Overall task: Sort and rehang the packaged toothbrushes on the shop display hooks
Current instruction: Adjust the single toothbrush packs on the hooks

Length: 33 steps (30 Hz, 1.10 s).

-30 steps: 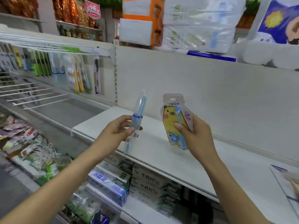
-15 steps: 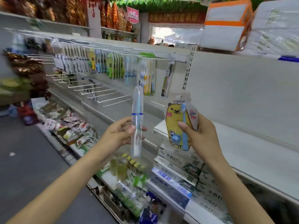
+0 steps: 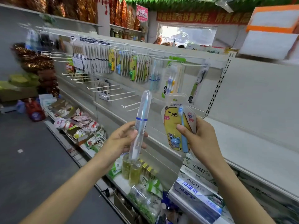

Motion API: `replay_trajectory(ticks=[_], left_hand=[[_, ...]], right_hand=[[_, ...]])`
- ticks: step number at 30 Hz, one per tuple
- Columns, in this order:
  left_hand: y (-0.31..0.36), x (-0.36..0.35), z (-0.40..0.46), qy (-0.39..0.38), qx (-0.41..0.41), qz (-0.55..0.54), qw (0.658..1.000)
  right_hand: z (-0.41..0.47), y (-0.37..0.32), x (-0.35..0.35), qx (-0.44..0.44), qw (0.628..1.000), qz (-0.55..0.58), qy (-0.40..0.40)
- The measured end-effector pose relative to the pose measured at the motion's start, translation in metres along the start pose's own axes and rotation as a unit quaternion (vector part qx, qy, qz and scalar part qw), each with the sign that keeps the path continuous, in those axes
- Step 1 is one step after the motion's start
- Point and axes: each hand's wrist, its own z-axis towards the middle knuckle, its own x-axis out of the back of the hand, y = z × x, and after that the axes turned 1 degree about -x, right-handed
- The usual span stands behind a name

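Leftward-shifted view now centres white wire display hooks [image 3: 113,88]; left hand [image 3: 124,139] grips clear tube-cased blue toothbrush [image 3: 140,123], right hand [image 3: 200,139] pinches yellow bear-print toothbrush pack [image 3: 173,123], frame centre, above grey aisle floor [image 3: 32,159].

White display hooks [image 3: 113,86] with hung toothbrush packs [image 3: 139,68]
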Motion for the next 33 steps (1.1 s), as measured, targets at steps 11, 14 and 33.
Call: replay_trajectory(ticks=[11, 14, 33], left_hand=[[-0.009, 0.033, 0.079, -0.079, -0.03, 0.002, 0.996], [-0.011, 0.043, 0.103, -0.123, -0.02, -0.013, 0.992], [-0.025, 0.113, 0.249, -0.23, -0.188, 0.164, 0.941]], right_hand=[[0.071, 0.025, -0.033, 0.0, 0.999, -0.017, 0.032], [0.09, 0.031, -0.041, -0.005, 0.999, -0.013, 0.042], [0.121, 0.026, -0.115, -0.091, 0.977, -0.09, 0.173]])
